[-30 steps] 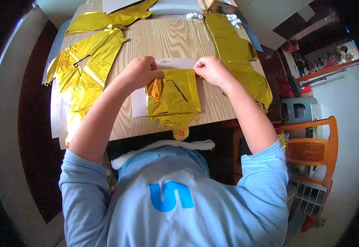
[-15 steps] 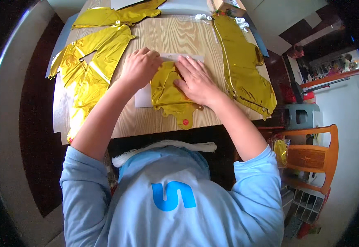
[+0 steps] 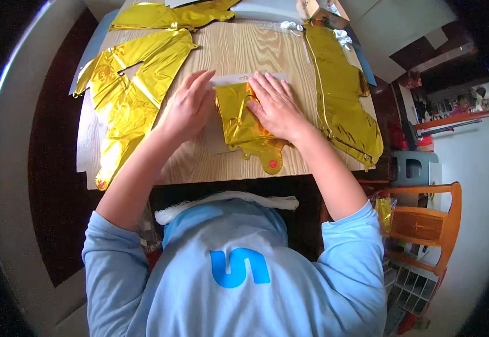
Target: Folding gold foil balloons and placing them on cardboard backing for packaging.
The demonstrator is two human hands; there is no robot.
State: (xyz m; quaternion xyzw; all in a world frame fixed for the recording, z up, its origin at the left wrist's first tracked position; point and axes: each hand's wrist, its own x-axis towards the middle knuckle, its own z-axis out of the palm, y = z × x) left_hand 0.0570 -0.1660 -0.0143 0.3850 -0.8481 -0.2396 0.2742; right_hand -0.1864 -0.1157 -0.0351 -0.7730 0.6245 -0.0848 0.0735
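Note:
A folded gold foil balloon (image 3: 234,115) lies flat on a pale sheet (image 3: 216,140) on the wooden table. Its rounded tail, marked with a red dot, points toward me. My right hand (image 3: 276,106) rests flat on the balloon's right side, fingers stretched out toward the sheet's far edge. An orange-tinted strip of foil shows beside its thumb. Just left of the balloon, my left hand (image 3: 188,109) is held on edge with its fingers extended and nothing visible in it.
Flat gold foil balloons lie at the left (image 3: 135,84), the far left (image 3: 171,16) and the right (image 3: 342,95) of the wood-grain table (image 3: 244,48). A box (image 3: 326,12) and crumpled white bits (image 3: 342,38) sit at the far right. A wooden chair (image 3: 424,224) stands right of the table.
My left hand has come off the folded balloon's upper left and moved leftward, its fingers straightening. My right hand still presses on the balloon. The whole view has shifted slightly.

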